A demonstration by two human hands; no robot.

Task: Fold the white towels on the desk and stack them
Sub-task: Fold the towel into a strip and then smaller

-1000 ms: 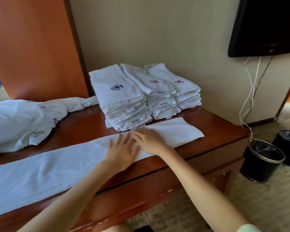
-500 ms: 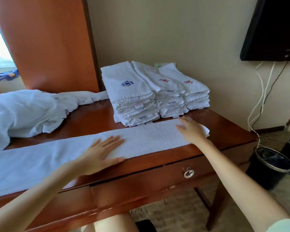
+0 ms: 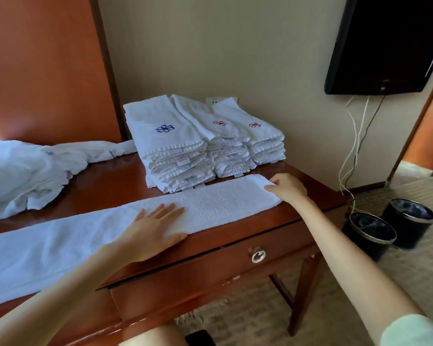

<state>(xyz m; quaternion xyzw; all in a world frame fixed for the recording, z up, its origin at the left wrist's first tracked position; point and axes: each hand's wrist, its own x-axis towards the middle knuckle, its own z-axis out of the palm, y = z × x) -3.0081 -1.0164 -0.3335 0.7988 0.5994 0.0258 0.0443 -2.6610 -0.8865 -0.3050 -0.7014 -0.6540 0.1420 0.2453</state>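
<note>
While left hand (image 3: 153,228) flattens towel (image 3: 210,206), right hand (image 3: 289,187) grips its end.

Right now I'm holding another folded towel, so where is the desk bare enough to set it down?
Bare wood shows between the crumpled pile, the folded stacks and the long towel. A smaller patch lies at the right corner of the desk, past the right hand. The front is crowded: the towel and left hand cover it.

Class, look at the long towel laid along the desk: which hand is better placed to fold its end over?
Probably the right hand: its fingers already pinch the long towel at its end, while the left hand lies flat mid-towel.
</note>
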